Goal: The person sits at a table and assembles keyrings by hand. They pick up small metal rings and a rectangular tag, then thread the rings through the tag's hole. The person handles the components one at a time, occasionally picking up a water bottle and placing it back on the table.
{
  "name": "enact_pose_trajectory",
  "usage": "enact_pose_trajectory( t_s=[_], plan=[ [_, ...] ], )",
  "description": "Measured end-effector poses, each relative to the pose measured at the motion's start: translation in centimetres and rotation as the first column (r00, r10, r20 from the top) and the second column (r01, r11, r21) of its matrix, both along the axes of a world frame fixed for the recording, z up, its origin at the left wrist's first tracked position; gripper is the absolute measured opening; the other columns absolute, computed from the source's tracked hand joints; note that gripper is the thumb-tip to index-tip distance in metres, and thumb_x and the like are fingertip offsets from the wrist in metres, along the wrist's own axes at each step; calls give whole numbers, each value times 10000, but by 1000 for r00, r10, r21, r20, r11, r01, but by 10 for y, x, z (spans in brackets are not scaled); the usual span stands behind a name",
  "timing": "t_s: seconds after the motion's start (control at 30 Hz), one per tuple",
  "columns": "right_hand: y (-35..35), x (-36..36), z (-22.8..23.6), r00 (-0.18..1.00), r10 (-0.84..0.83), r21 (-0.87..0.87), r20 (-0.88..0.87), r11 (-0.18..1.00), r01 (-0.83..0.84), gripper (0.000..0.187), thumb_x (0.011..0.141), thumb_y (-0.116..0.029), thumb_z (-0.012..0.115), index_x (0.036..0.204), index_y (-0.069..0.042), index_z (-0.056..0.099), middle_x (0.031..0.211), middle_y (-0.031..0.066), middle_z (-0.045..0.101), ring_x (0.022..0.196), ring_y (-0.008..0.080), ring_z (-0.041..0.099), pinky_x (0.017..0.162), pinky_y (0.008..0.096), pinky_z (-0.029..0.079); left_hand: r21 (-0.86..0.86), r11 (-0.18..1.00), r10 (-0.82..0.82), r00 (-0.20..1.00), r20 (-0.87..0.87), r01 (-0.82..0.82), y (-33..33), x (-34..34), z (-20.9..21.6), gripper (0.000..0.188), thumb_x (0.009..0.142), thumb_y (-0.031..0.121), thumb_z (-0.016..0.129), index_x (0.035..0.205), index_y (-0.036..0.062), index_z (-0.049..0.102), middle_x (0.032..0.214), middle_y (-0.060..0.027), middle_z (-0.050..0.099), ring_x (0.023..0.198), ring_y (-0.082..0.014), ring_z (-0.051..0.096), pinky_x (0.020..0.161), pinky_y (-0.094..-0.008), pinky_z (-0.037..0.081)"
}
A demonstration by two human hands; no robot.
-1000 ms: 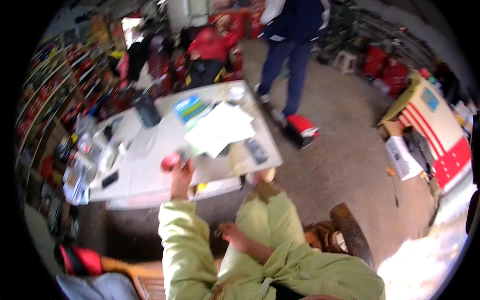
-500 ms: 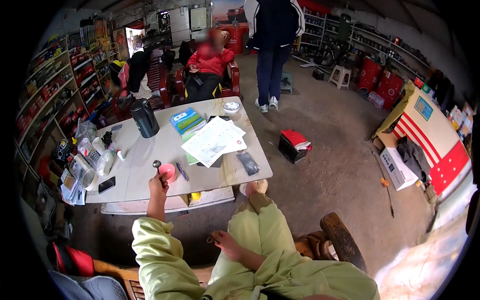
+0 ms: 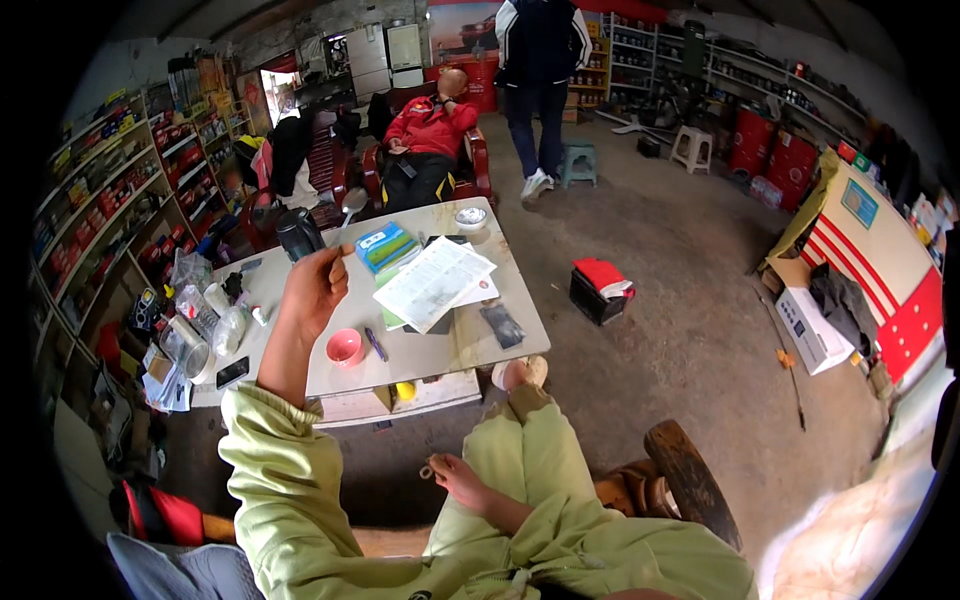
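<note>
My left hand (image 3: 318,287) is raised above the left part of the table, its fingers closed round a metal spoon (image 3: 352,205) whose bowl points up and away. Below and to the right of that hand, a pink bowl (image 3: 345,348) stands by the table's near edge, with a purple pen (image 3: 376,344) beside it. Against my lap rests my right hand (image 3: 462,480), closed on a small tan ring-shaped piece (image 3: 427,471). I cannot make out what that piece is.
The table (image 3: 290,370) bears papers (image 3: 435,283), a dark jug (image 3: 298,235), a phone (image 3: 232,372), a foil-like bowl (image 3: 470,218) and clear containers. Beyond it a person in red (image 3: 430,130) sits, and another person (image 3: 540,90) stands. A black box (image 3: 598,300) is on the floor.
My left hand has lifted the spoon up and away from the pink bowl. My right hand stays on my lap with the ring-shaped piece. The standing person has shifted slightly.
</note>
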State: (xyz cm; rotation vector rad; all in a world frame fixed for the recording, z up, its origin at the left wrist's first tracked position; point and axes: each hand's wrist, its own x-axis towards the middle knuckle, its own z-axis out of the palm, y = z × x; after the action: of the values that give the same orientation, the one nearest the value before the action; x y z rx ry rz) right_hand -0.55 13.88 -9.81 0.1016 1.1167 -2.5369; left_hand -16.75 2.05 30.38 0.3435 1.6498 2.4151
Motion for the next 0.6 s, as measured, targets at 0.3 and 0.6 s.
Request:
enact_pose_trajectory(
  t_s=[0.3, 0.6],
  plan=[
    [6, 5, 17, 1000, 3, -31, -2, 1000, -4, 166, 890, -269, 571, 823, -124, 526, 683, -81, 421, 587, 19, 370, 543, 192, 304, 7, 995, -101, 990, -99, 102, 58, 32, 23, 213, 925, 165, 401, 927, -15, 515, 572, 14, 393, 486, -82, 339, 434, -211, 275],
    [6, 5, 12, 999, 30, -33, -21, 999, -31, 146, 899, -286, 556, 835, -158, 528, 717, -92, 427, 631, 11, 376, 608, 197, 321, -61, 984, -173, 971, -164, 165, 73, 52, 38, 209, 925, 153, 408, 917, -19, 526, 556, 4, 395, 483, -86, 332, 443, -211, 265]
  ],
)
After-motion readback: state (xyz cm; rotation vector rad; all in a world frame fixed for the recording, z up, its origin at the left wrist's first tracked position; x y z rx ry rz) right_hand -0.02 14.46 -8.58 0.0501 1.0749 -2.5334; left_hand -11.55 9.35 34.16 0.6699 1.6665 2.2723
